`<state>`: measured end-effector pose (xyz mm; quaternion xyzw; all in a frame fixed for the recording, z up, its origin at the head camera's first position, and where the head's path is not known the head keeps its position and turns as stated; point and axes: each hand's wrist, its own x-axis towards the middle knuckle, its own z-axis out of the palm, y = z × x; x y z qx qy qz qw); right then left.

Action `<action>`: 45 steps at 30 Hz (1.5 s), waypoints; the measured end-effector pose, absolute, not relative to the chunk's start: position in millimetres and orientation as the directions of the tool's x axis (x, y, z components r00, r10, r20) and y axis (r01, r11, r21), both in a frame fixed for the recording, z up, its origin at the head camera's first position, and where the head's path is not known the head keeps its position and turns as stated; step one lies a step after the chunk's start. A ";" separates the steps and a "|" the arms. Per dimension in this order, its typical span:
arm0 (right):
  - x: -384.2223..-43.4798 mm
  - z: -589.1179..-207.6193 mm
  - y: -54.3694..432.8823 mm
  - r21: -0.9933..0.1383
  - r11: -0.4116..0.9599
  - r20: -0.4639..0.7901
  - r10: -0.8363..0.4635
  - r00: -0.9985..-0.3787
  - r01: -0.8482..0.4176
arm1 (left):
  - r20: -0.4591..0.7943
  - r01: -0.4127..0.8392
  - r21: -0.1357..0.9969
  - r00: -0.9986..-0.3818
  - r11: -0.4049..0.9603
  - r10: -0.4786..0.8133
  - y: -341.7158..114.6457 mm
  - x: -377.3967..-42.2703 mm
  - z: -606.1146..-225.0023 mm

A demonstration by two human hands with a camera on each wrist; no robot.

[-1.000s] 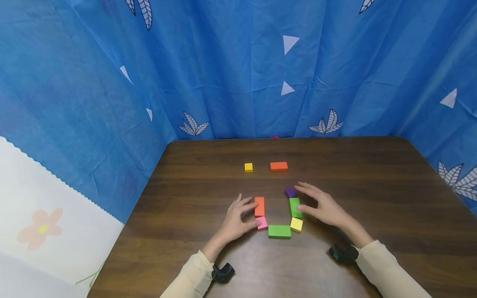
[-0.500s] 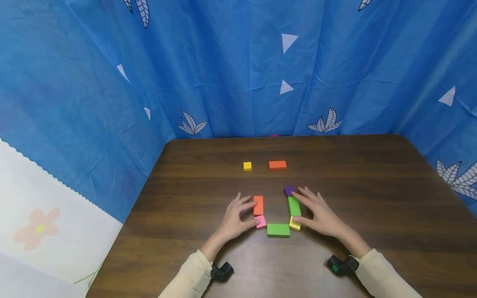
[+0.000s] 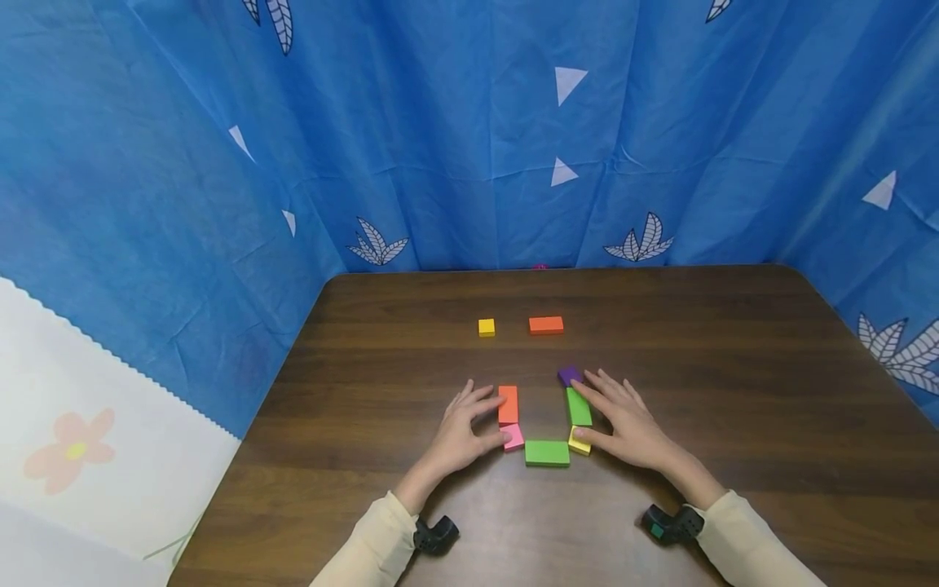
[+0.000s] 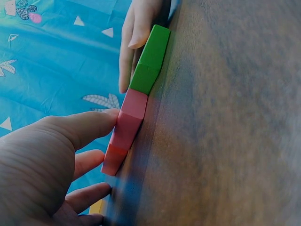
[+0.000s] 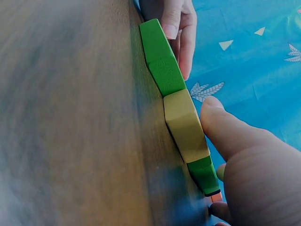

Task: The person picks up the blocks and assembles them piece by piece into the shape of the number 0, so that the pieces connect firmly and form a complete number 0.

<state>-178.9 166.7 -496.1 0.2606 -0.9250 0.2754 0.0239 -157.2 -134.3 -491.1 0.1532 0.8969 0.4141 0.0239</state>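
Observation:
In the head view my left hand [image 3: 458, 439] lies at the left of a U of flat blocks. Its thumb touches the pink block [image 3: 516, 438], and its index fingertip touches the upper orange-red block [image 3: 509, 402]; the fingers are spread and relaxed. On the other side, my right hand [image 3: 632, 430] has its thumb on the pale yellow block [image 3: 578, 447]. Its index fingertip is where the purple block [image 3: 568, 375] meets the long green block [image 3: 579, 409]. A second green block [image 3: 547, 453] forms the near side, between the pink and yellow ones.
Farther back on the dark wooden table [image 3: 734, 342] lie a small yellow cube [image 3: 487, 328] and a red-orange block [image 3: 546, 325]. A blue patterned curtain [image 3: 455, 139] hangs behind the far edge. Each wrist wears a black camera, such as the left wrist camera [image 3: 436, 536].
My right hand has come nearer, its thumb going from the long green block to the pale yellow one and its index finger to the purple-green join. My left hand stays in place.

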 end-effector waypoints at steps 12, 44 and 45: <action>-177.5 -497.7 167.7 -0.498 0.724 0.175 -0.455 -0.873 -0.477 | 0.145 0.233 0.779 -0.970 0.582 0.194 -138.5 -183.6 -468.5; -177.4 -500.9 170.5 -0.506 0.711 0.187 -0.462 -0.867 -0.488 | 0.058 0.043 0.753 -0.998 0.657 -0.002 -140.2 -313.7 -482.1; -177.2 -501.0 170.7 -0.508 0.711 0.186 -0.460 -0.868 -0.486 | 0.063 0.046 0.751 -0.998 0.658 -0.003 -140.1 -313.5 -482.0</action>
